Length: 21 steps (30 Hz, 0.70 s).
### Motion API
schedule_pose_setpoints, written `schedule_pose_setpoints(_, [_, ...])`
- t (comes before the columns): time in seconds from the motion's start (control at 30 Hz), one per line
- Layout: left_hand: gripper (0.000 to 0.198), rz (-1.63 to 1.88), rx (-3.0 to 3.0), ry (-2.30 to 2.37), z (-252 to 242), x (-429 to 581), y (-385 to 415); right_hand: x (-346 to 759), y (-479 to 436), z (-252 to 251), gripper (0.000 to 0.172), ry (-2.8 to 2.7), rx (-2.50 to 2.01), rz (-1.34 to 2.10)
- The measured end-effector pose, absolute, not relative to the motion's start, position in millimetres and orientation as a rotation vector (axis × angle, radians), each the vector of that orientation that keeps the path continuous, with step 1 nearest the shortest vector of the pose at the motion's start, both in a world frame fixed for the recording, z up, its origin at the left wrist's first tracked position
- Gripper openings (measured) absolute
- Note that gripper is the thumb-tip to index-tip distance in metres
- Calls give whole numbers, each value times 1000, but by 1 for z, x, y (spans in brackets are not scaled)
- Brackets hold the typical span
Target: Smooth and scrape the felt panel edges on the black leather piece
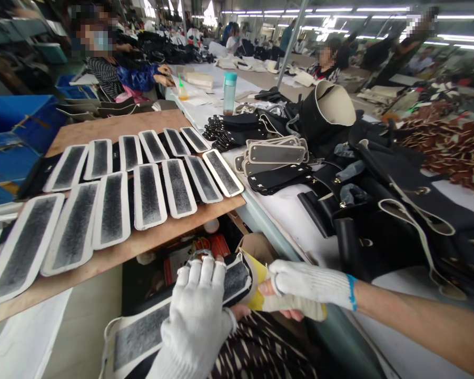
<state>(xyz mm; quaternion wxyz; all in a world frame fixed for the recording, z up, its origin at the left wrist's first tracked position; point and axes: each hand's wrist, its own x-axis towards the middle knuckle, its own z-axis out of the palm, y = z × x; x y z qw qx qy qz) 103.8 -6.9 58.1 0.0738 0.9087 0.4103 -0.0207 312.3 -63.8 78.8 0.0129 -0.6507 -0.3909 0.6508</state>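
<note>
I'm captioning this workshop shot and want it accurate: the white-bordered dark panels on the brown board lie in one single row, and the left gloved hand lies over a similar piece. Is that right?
Not quite: in the head view, the white-bordered dark panels on the brown board lie in two rows. The left gloved hand does lie over a similar piece.

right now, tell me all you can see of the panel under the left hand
The panel is long, its speckled dark grey face bordered off-white, perhaps leather or cloth. It lies slanted by the lap, the gloved left hand resting across its middle and hiding part; its far end is close to the yellow sheet in the right hand.
</note>
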Motion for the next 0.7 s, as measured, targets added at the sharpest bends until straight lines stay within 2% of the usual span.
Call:
schedule_pose_setpoints(0.53, [56,-18,2765,1233,55,102,-10,306,-69,70,45,-1061,-1850,1944])
schedule_pose_setpoints(0.6, [59,59,2765,1246,54,102,-11,302,-73,64,45,-902,-1835,1927])
schedule_pose_setpoints(0.7, [71,411,2810,1312,52,98,-18,293,-82,50,42,-609,-1743,1903])
